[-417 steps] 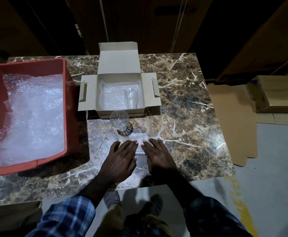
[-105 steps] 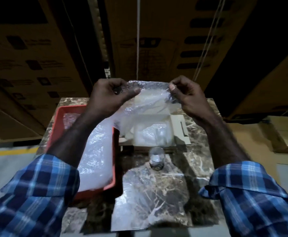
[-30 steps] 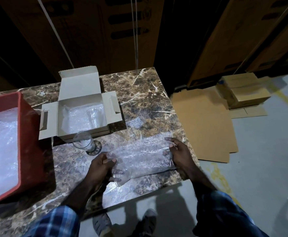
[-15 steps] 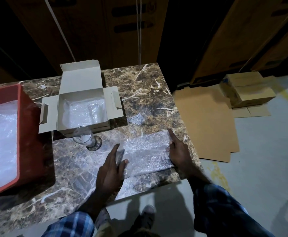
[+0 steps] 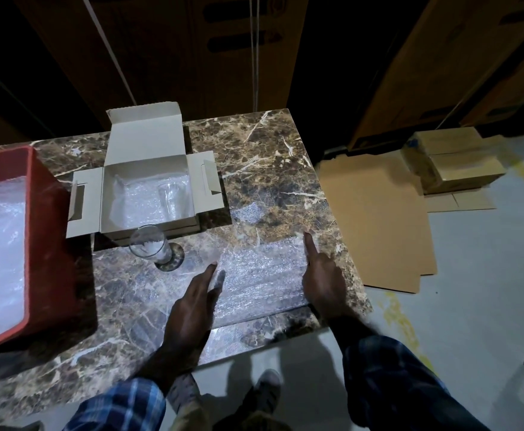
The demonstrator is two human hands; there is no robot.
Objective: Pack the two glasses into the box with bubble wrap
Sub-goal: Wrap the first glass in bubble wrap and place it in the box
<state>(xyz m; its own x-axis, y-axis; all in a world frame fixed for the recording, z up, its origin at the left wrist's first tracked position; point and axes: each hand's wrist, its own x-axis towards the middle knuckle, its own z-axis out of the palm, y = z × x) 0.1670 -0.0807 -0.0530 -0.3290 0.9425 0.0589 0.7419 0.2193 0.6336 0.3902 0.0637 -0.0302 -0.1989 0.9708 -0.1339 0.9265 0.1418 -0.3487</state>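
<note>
1. Head view: the left hand and right hand lie flat with straight fingers, holding nothing, pressing opposite edges of the bubble wrap sheet on the table.
2. The loose glass stands upright at ten o'clock from the sheet, just before the box, where the other glass already sits.
3. Risk: a left-hand sweep could tip the loose glass; the sheet may slide on the smooth marble.

A clear glass stands upright just before the open cardboard box. Another glass stands inside it on bubble wrap. A bubble wrap sheet lies flat, near right.
</note>
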